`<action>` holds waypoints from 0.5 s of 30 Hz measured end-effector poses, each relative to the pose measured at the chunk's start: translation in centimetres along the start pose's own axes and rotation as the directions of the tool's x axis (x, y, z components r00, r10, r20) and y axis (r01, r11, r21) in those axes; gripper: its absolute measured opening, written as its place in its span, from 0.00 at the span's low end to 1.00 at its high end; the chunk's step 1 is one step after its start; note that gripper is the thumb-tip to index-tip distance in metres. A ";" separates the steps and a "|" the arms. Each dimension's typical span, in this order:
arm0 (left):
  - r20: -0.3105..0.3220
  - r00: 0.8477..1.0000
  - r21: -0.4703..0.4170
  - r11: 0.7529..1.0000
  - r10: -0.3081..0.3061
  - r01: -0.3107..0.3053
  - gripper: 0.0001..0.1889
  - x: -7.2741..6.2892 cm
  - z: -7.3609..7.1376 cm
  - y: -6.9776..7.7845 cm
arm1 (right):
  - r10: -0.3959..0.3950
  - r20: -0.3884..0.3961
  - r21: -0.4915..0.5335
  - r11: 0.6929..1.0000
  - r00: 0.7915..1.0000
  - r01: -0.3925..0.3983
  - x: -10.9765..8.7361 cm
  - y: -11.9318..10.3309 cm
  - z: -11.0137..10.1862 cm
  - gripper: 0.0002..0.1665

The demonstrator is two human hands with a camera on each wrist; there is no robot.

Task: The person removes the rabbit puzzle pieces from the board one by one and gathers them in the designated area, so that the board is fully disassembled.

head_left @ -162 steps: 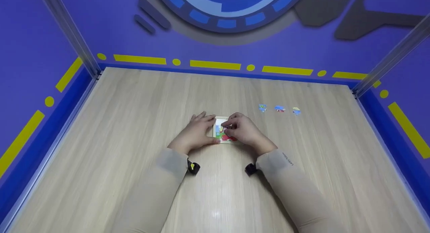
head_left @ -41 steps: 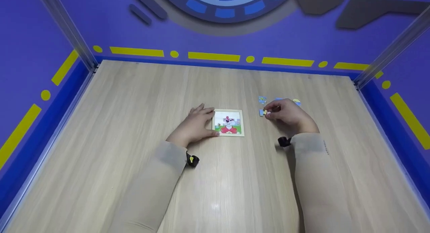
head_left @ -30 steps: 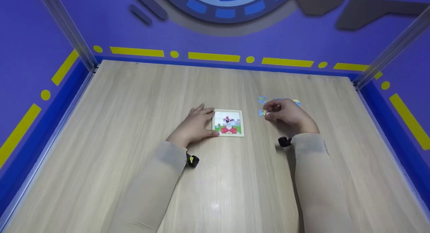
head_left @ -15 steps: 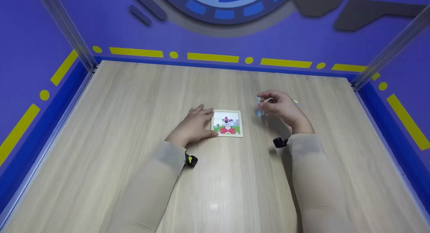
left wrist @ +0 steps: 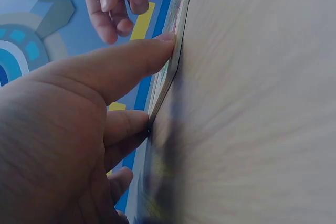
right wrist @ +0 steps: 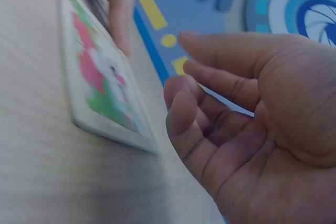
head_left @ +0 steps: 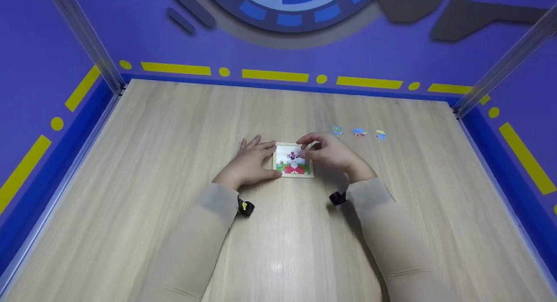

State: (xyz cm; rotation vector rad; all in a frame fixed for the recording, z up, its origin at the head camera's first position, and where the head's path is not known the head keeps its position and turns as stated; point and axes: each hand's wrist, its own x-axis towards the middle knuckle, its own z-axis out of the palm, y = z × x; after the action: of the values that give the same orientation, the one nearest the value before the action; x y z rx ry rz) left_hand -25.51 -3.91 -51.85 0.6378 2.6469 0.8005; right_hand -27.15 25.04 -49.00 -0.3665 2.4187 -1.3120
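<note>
A small framed jigsaw puzzle [head_left: 294,166] with a red-and-white cartoon animal lies on the table; its upper part shows white. My left hand [head_left: 249,163] holds the pale frame at its left side, thumb at the near corner and fingers at the far corner. In the left wrist view the thumb [left wrist: 142,56] presses on the frame's edge. Over the puzzle's right side hovers my right hand [head_left: 333,153], fingers loosely bent. The right wrist view shows no piece in that hand [right wrist: 247,114], with the puzzle [right wrist: 100,72] a little apart from it.
Beyond the right hand, three loose puzzle pieces lie in a row: a blue-green one [head_left: 337,130], a blue-and-red one [head_left: 359,132] and a blue-and-yellow one [head_left: 380,134]. The wooden table [head_left: 196,119] ends at blue walls [head_left: 278,54] behind and at both sides.
My right hand set a yellow-and-blue piece below the row, let go of it and moved left over the puzzle. That piece is now out of sight, maybe behind the hand. My left hand stayed.
</note>
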 end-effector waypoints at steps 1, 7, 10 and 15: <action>-0.002 1.000 -0.001 1.000 0.000 0.000 0.50 0.0 0.0 0.0 | -0.006 0.010 -0.022 1.000 1.000 0.006 0.1 0.0 0.3 0.25; -0.016 1.000 0.017 1.000 0.020 -0.020 0.46 0.1 0.0 -0.1 | -0.015 0.021 -0.111 0.994 1.000 0.017 0.7 0.4 1.5 0.27; -0.018 1.000 0.021 0.999 0.025 -0.025 0.45 0.1 0.0 -0.1 | -0.010 0.008 -0.131 0.991 1.000 0.011 0.8 0.4 2.1 0.28; -0.011 0.999 0.019 0.999 0.032 -0.032 0.44 0.2 0.1 -0.1 | 0.014 -0.013 -0.214 0.977 1.000 -0.017 0.9 0.2 2.8 0.26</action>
State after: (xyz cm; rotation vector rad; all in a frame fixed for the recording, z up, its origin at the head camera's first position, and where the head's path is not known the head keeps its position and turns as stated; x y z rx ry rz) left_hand -25.68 -3.84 -51.98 0.6840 2.6633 0.7910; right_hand -26.69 22.66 -50.74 -0.3965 2.5743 -1.0517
